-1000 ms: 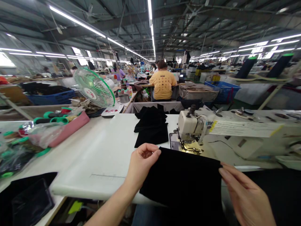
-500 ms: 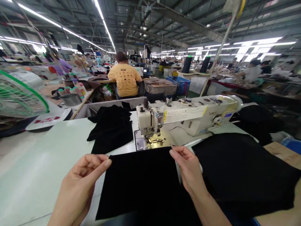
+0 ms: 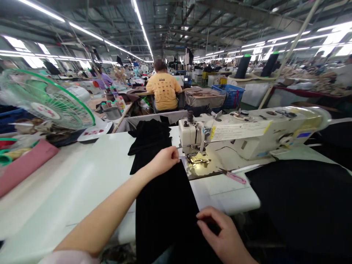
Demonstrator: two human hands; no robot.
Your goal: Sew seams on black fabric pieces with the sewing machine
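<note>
A long piece of black fabric [image 3: 165, 205] lies lengthwise on the white table [image 3: 90, 176], its far end close to the sewing machine [image 3: 247, 132]. My left hand [image 3: 164, 160] is stretched forward and closed on the fabric's far end, just left of the presser foot [image 3: 198, 160]. My right hand [image 3: 220, 234] is near the table's front edge, its fingers pinching the fabric's right edge.
A stack of black pieces [image 3: 150, 141] lies behind my left hand. Pink scissors [image 3: 233, 176] rest right of the needle plate. More black fabric [image 3: 297, 201] lies at the right. A green fan [image 3: 46, 101] stands at the left. A person in a yellow shirt [image 3: 164, 91] sits ahead.
The fabric, held wide between both hands before, now lies lengthwise. My left hand has pushed its end forward to the machine; my right hand has drawn back to the near edge.
</note>
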